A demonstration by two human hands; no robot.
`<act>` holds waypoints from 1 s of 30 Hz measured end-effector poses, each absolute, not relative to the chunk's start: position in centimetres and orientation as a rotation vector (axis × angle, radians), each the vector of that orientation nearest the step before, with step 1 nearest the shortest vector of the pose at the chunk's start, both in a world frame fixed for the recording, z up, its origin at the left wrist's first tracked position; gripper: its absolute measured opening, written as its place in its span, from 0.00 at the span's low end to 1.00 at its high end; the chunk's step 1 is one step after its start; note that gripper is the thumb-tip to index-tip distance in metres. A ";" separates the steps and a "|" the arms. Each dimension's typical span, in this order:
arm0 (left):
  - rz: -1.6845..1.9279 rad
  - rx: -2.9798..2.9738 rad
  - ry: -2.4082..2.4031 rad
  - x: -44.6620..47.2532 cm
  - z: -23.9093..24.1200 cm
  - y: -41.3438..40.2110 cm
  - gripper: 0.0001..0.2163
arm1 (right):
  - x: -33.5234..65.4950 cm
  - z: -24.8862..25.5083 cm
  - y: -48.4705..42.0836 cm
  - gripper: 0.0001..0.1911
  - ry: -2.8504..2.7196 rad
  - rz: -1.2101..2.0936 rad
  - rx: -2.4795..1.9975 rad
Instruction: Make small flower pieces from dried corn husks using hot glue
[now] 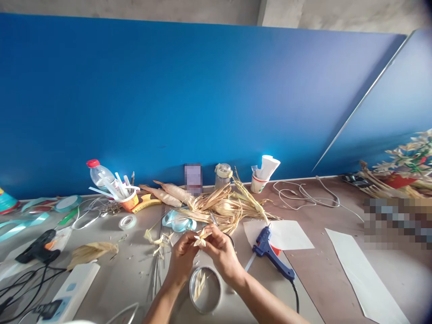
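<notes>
My left hand (184,254) and my right hand (222,253) meet above the middle of the table, both closed on a small pale flower of corn husk (200,240). Its pointed petals spread between my fingertips. Just below my hands stands a round clear dish (220,288) with a few cut husk petals (199,285) in it. Beyond my hands lies a heap of dried corn husks (232,204). A blue glue gun (274,255) rests to the right of my right hand, partly over white paper (293,234).
On the left are a black glue gun (39,246), a power strip (72,290), tangled cords and a loose husk (89,253). Along the blue partition (202,90) stand a cup of glue sticks (130,201), a bottle (102,175), a jar (222,176) and a paper cup (259,183).
</notes>
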State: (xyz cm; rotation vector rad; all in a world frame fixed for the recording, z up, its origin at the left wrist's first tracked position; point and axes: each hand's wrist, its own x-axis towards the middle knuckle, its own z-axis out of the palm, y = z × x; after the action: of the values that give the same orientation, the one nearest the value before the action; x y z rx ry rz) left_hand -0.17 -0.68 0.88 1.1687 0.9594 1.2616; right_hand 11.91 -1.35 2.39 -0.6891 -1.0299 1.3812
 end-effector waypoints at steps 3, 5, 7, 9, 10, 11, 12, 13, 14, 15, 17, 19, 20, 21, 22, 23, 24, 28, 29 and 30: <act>1.233 1.195 0.952 -0.1 0.9 -0.7 0.02 | 12.0 2.7 -1.2 0.10 -1.004 1.382 -0.718; 1.210 1.218 0.949 0.0 1.0 -0.8 0.03 | 12.1 2.9 -1.1 0.11 -0.984 1.392 -0.743; 1.193 1.241 0.961 0.0 1.1 -0.8 0.05 | 12.2 3.1 -1.1 0.11 -0.958 1.414 -0.759; 1.187 1.259 0.996 0.0 1.0 -0.7 0.06 | 12.3 3.1 -0.9 0.10 -0.937 1.440 -0.756; 1.185 1.265 1.014 0.0 0.9 -0.7 0.06 | 12.3 3.0 -0.9 0.10 -0.934 1.449 -0.753; 1.184 1.267 1.028 0.0 0.8 -0.6 0.06 | 12.4 2.9 -0.8 0.09 -0.934 1.452 -0.753; 1.184 1.267 1.034 0.0 0.7 -0.6 0.06 | 12.4 2.7 -0.8 0.09 -0.937 1.453 -0.755; 1.183 1.264 1.033 0.0 0.6 -0.6 0.06 | 12.4 2.5 -0.7 0.10 -0.939 1.452 -0.760; 1.185 1.259 1.027 0.1 0.6 -0.6 0.06 | 12.4 2.4 -0.7 0.10 -0.940 1.452 -0.764; 1.189 1.252 1.017 0.1 0.5 -0.6 0.06 | 12.4 2.3 -0.6 0.10 -0.940 1.452 -0.767; 1.198 1.224 0.990 0.2 0.5 -0.6 0.06 | 12.4 2.2 -0.6 0.11 -0.942 1.458 -0.763; 1.203 1.177 0.952 0.3 0.6 -0.7 0.06 | 12.4 2.4 -0.7 0.11 -0.947 1.466 -0.752; 1.204 1.151 0.933 0.3 0.7 -0.7 0.06 | 12.4 2.6 -0.7 0.11 -0.950 1.472 -0.745; 1.205 1.133 0.918 0.2 0.8 -0.8 0.06 | 12.4 2.8 -0.7 0.11 -0.951 1.477 -0.737; 1.206 1.129 0.909 0.2 0.8 -0.8 0.07 | 12.4 3.0 -0.7 0.11 -0.952 1.479 -0.731; 1.206 1.137 0.906 0.1 0.8 -0.7 0.07 | 12.4 3.1 -0.8 0.12 -0.952 1.476 -0.727; 1.203 1.152 0.910 0.1 0.8 -0.7 0.07 | 12.5 3.2 -0.7 0.12 -0.952 1.468 -0.724; 1.187 1.150 0.915 -0.1 0.7 -0.6 0.08 | 12.6 2.8 -0.6 0.12 -1.006 1.409 -0.728; 1.183 1.128 0.904 -0.1 0.6 -0.5 0.08 | 12.6 2.7 -0.6 0.11 -1.025 1.404 -0.729; 1.179 1.107 0.888 -0.1 0.6 -0.5 0.08 | 12.6 2.5 -0.5 0.11 -1.042 1.406 -0.731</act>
State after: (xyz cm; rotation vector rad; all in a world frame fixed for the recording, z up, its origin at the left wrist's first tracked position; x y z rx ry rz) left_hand -0.08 -0.54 0.63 1.1071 0.8878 1.1786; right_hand 12.65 -0.53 2.53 -0.7306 -1.0415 1.4061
